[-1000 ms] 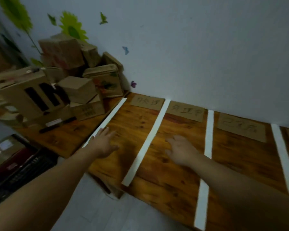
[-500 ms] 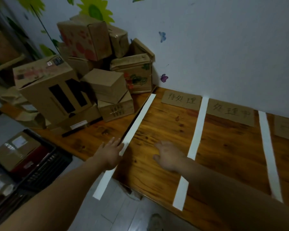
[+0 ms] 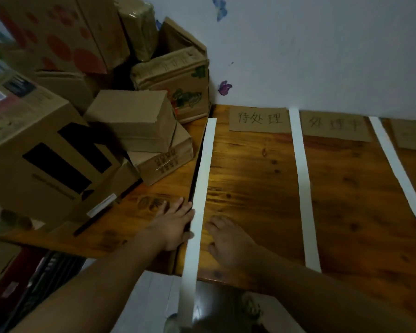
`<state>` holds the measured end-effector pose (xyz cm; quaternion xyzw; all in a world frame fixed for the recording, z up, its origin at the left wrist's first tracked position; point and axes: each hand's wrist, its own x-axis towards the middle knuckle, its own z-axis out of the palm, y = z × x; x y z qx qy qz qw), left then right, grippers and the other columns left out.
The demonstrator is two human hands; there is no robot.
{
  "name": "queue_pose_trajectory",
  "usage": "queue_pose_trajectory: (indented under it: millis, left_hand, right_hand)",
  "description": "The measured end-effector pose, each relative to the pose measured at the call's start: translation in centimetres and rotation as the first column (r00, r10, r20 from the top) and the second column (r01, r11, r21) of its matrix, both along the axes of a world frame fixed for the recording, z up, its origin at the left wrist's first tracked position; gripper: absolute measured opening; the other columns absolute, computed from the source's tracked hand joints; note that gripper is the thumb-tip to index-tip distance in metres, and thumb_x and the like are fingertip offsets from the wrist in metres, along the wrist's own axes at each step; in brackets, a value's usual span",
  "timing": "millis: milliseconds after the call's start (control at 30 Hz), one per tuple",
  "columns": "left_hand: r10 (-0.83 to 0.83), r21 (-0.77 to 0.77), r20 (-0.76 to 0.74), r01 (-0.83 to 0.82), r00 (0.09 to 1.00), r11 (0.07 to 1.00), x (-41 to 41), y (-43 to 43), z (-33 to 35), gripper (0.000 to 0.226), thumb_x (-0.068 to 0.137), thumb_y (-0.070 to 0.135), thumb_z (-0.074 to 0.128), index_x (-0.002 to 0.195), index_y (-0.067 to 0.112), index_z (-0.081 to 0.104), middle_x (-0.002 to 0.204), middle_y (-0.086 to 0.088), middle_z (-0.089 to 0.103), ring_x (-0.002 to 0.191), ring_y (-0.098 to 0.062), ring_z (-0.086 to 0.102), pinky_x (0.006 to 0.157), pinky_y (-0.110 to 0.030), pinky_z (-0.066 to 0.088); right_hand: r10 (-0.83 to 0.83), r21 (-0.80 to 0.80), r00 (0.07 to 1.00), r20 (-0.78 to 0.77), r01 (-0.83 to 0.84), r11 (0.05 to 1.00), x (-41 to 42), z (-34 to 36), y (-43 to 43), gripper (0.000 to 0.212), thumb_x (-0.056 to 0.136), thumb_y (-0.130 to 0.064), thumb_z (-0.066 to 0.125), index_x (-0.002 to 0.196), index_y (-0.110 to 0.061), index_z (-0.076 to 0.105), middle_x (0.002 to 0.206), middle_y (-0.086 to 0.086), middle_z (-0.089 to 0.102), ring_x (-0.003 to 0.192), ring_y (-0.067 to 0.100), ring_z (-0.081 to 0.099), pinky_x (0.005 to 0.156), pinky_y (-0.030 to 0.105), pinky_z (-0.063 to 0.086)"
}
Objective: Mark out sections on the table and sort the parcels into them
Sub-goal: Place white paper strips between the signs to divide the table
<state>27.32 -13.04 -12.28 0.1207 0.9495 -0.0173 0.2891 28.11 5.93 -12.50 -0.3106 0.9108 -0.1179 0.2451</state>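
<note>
Fingers straight and holding nothing, the left hand (image 3: 172, 228) and right hand (image 3: 228, 245) flank the white strip (image 3: 203, 176) running twelve to six down the wooden table (image 3: 262, 188), the left touching it, with cardboard parcels (image 3: 130, 118) piled at ten o'clock.

Third label (image 3: 411, 135) cut by right edge, its writing too faint to read. Second label (image 3: 334, 124) has smeared characters. Spotted box (image 3: 58, 32) clipped by top edge. Big box with black bars (image 3: 41, 164) runs off left. Fingertips of my right hand (image 3: 228, 243) blurred, perhaps touching table (image 3: 250, 188). Left tape strip (image 3: 202, 188) overhangs table edge, lower end lost in blur. Thing on floor (image 3: 252, 308) unrecognisable.
</note>
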Motion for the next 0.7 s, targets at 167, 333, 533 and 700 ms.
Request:
queue_pose_trajectory:
  millis: [167,333,533,700]
  left_hand:
    - [-0.180,-0.010,-0.038,0.180,0.983,0.984,-0.3,-2.0,-1.1,0.071,0.095,0.053,0.033,0.152,0.026,0.000,0.159,0.009,-0.010,0.144,-0.017,-0.019,0.114,-0.047,-0.010]
    - [-0.212,0.011,-0.066,0.213,0.975,0.977,-1.7,-1.8,-1.6,0.071,0.095,0.052,0.035,0.152,0.026,0.001,0.159,0.009,-0.008,0.143,-0.017,-0.020,0.116,-0.048,-0.010]
    - [-0.169,0.059,-0.087,0.174,0.982,0.983,-4.7,-1.0,-1.6,0.072,0.095,0.047,0.041,0.151,0.024,0.004,0.159,0.006,-0.006,0.144,-0.018,-0.017,0.116,-0.048,-0.007]
    - [-0.123,0.062,-0.051,0.126,0.991,0.990,-6.6,-0.5,-0.9,0.072,0.095,0.047,0.041,0.152,0.023,0.004,0.160,0.005,-0.007,0.144,-0.019,-0.017,0.117,-0.049,-0.008]
  right_hand:
    - [-0.010,0.175,1.000,0.017,0.007,0.985,2.1,-0.8,-3.1,0.057,0.102,-0.039,0.032,0.152,-0.018,0.015,0.161,0.003,0.001,0.148,0.024,-0.005,0.117,0.044,0.001]
    - [-0.058,0.270,0.998,0.030,0.048,0.962,2.4,-1.5,-3.8,0.059,0.103,-0.036,0.031,0.153,-0.018,0.005,0.161,0.004,-0.005,0.147,0.027,-0.007,0.117,0.047,-0.001]
    - [-0.135,0.262,0.990,0.030,0.123,0.957,-0.7,-1.8,-3.7,0.059,0.102,-0.033,0.032,0.153,-0.021,0.005,0.161,0.001,-0.007,0.147,0.024,-0.012,0.118,0.046,-0.003]
    - [-0.114,0.240,0.993,0.031,0.103,0.965,-3.3,-1.8,-3.1,0.060,0.101,-0.032,0.037,0.153,-0.021,0.009,0.161,0.002,-0.004,0.147,0.025,-0.010,0.117,0.045,-0.003]
